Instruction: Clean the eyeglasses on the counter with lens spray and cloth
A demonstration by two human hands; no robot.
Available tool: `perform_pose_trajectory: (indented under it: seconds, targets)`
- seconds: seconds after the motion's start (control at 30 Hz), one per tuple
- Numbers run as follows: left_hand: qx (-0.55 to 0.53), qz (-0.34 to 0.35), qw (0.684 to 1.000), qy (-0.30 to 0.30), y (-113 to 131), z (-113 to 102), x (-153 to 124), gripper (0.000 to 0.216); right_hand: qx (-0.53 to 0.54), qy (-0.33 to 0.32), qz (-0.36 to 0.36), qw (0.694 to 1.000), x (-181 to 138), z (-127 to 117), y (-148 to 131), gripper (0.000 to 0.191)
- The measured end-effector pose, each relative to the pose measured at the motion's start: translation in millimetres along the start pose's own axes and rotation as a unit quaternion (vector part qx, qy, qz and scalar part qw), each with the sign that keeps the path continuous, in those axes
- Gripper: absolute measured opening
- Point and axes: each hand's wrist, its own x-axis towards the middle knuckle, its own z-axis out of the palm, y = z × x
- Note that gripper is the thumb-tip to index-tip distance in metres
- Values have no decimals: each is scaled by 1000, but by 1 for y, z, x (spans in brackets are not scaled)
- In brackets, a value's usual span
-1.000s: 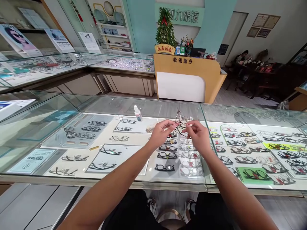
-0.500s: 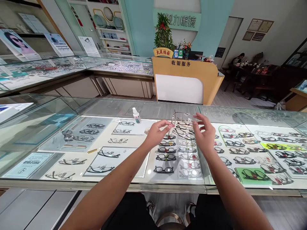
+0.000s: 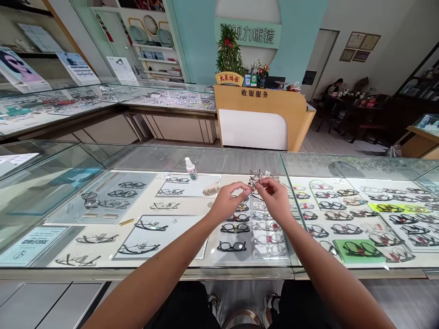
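Note:
Both my hands are raised over a glass display counter (image 3: 144, 160), pinching a thin metal-framed pair of glasses (image 3: 259, 179) between them. My left hand (image 3: 229, 202) grips the frame's left side with thumb and fingers. My right hand (image 3: 276, 197) has its fingers closed on the frame's right part. The glasses hover just above the counter top. A small white spray bottle (image 3: 191, 168) stands on the glass to the left, with a crumpled beige cloth (image 3: 211, 188) lying beside it.
Under the glass lie several rows of spectacle frames (image 3: 236, 228) on trays. A yellow cashier desk (image 3: 260, 116) with a plant stands beyond the counter. More glass cases (image 3: 68, 100) run along the left. A person sits at a dark table (image 3: 363, 103) far right.
My right hand had opened and lifted off the glasses half a second ago; now it has come back and closed on the frame. The view has tilted slightly.

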Motion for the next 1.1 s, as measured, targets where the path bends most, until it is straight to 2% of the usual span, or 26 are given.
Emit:
perform_pose_trajectory:
  seconds: [0.2, 0.4, 0.53, 0.7, 0.87, 0.93, 1.1]
  targets:
    - [-12, 14, 1000, 16, -4, 3, 1, 35, 54, 6, 47, 997, 1, 3, 5, 24]
    - [-17, 5, 1000, 22, -7, 5, 1, 36, 94, 0, 69, 993, 1, 7, 7, 55]
    - [-27, 1, 999, 21, -7, 4, 2, 36, 118, -21, 85, 989, 0, 7, 4, 63]
    - [-66, -7, 997, 39, -9, 5, 2, 36, 150, 0, 81, 985, -1, 9, 1, 73]
    - [-152, -30, 985, 81, -6, 3, 4, 37, 175, 26, 86, 980, 2, 5, -4, 86]
    - [-183, -35, 977, 108, -3, 0, 6, 39, 186, 34, 92, 978, 4, 3, -4, 81]
    - [-264, -47, 947, 179, -1, -9, 11, 48, 203, 44, 127, 970, 9, -2, -1, 53]
